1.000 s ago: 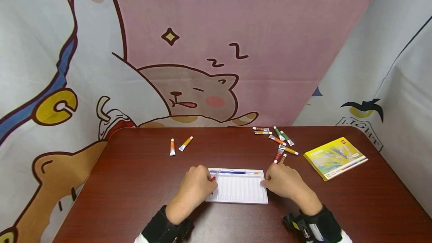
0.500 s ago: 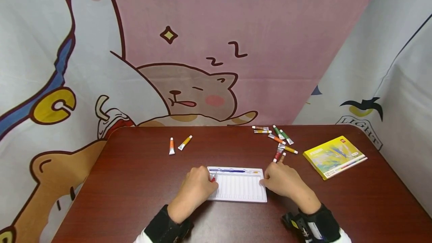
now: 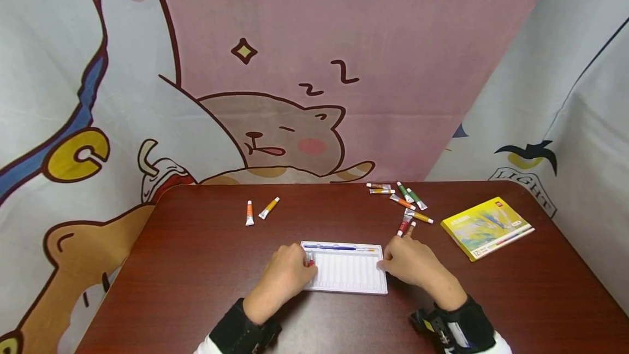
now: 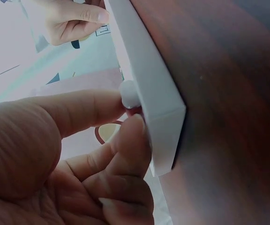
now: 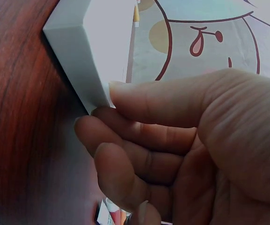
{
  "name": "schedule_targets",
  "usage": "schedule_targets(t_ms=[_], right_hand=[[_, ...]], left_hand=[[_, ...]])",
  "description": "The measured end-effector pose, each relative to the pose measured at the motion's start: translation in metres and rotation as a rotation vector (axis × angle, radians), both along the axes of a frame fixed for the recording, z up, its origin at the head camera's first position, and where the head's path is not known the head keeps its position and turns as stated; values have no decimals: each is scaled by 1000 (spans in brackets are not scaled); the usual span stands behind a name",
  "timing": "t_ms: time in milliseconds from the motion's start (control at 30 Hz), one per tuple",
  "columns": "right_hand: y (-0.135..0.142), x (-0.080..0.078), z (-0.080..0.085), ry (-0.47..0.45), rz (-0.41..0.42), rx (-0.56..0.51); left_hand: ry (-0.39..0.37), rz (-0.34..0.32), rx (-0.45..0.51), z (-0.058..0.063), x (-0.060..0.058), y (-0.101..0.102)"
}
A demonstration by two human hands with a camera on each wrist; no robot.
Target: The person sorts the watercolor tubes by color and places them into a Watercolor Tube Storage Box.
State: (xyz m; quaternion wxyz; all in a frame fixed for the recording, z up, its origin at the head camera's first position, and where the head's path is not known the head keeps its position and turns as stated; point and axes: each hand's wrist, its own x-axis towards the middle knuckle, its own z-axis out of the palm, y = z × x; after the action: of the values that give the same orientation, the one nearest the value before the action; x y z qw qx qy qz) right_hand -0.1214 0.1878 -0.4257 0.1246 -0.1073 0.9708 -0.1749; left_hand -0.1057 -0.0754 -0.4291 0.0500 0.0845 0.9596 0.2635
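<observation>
Hands both in use: by the left hand, fingertips drawn together, a small red paint tube with a white cap is pinched at the left end of a white ridged plastic tray; by the right hand, fingers curled, the tray's right edge is gripped between thumb and forefinger. The tray is set flat on the dark red-brown wooden counter. Done so far, apparently: a slim blue-handled paintbrush laid along the tray's back groove, the red tube brought to the leftmost part. Whether the tube is fully seated cannot be told. Left, by judgement: an orange tube and a yellow tube at left, plus a scattered cluster of mixed-colour tubes at right, all outside the tray. Filling judged barely begun. A flat yellow printed box is left aside at far right.
</observation>
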Motion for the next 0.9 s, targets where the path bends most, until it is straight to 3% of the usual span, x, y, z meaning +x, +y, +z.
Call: schedule_targets(t_ms=[400,633,900], right_hand=[[1,-1,0,-2,5,-11],[2,-1,0,-4,10,-19],[3,-2,-2,9,13,-22]], left_hand=[[-21,-76,91,1,-3,-7],[-62,-78,115,1,-4,-8],[-38,-100,118,6,-4,-10]])
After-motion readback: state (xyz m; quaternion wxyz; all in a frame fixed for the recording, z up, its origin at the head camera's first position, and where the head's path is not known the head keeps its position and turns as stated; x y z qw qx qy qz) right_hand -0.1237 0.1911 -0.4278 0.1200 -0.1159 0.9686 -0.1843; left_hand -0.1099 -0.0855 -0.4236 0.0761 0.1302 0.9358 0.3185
